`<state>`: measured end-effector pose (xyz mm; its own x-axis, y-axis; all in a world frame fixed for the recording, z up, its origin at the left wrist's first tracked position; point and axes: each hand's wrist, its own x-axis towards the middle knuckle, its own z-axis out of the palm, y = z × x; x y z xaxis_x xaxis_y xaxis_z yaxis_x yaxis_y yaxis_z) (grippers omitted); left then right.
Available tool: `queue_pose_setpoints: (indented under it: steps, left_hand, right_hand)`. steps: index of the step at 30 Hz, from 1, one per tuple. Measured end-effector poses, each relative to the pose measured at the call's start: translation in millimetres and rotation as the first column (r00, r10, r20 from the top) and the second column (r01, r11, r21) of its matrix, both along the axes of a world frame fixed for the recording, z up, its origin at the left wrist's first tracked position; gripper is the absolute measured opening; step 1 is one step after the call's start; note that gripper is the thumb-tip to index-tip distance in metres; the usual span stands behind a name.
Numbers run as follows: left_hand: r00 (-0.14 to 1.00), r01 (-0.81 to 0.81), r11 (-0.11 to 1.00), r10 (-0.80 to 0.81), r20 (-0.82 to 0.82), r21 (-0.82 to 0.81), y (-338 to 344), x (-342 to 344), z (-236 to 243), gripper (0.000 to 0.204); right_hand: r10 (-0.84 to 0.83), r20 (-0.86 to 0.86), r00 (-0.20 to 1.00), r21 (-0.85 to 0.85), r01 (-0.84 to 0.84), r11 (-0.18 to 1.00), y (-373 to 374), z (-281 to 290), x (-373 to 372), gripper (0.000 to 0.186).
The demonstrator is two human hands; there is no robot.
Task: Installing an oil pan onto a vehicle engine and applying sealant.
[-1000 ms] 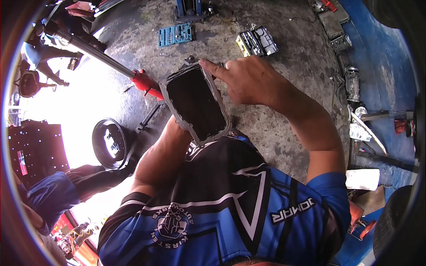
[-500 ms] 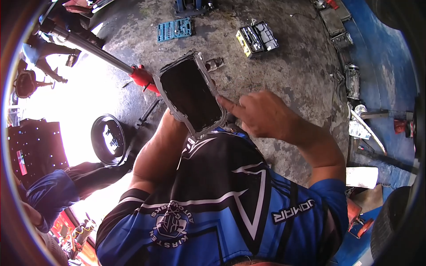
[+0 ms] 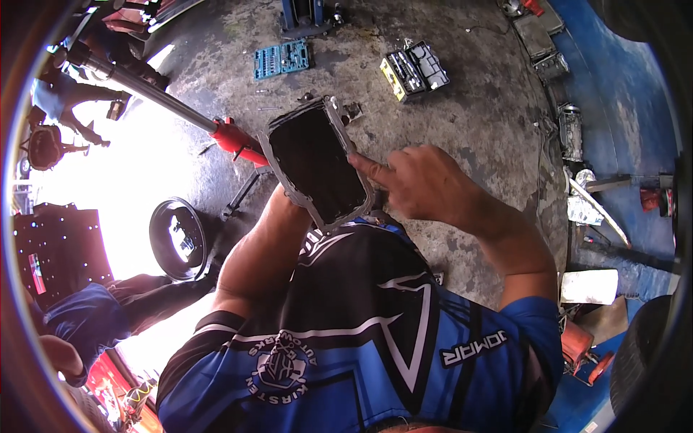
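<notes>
A dark, rectangular oil pan [image 3: 314, 162] is tilted up in front of my chest, its hollow side facing me. Grey sealant [image 3: 363, 180] lies unevenly along its rim. My left hand [image 3: 290, 200] supports the pan from beneath at the near left side; its fingers are hidden behind the pan. My right hand [image 3: 426, 180] has its index finger stretched out, with the tip on the pan's right rim. The other fingers of that hand are curled, and I see nothing held in them.
A red and silver jack [image 3: 234, 137] stands left of the pan. Ahead on the floor lie a teal socket set [image 3: 281, 59] and a yellow-black toolbox [image 3: 413, 71]. A wheel rim [image 3: 177, 238] is at left, near a person's blue sleeve [image 3: 86, 317]. Metal parts [image 3: 570, 133] line the right.
The pan has shifted slightly to the right. My right index fingertip has slid a little along the right rim toward the far end. The whole view has moved slightly.
</notes>
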<state>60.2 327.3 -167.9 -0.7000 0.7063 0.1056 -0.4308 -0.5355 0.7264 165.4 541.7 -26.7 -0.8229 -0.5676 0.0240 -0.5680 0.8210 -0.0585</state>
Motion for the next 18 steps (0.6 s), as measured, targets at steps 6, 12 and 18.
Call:
queue_pose_setpoints:
  steps: [6,12,18]
  left_hand:
    - [0.778,-0.294,0.921,0.076,-0.623,-0.255,1,1,8,0.026]
    - [0.987,-0.121,0.978,0.100,-0.129,-0.170,5,10,22,0.039]
    - [0.903,-0.144,0.986,0.166,0.395,-0.086,11,17,37,0.036]
  right_hand:
    - [-0.021,-0.069,0.997,-0.044,0.018,0.999,-1,5,-43,0.077]
    - [-0.072,0.038,0.997,-0.182,0.077,0.980,-1,17,-81,0.076]
    - [0.241,0.795,0.557,-0.601,0.672,0.433,44,-43,-124,0.063]
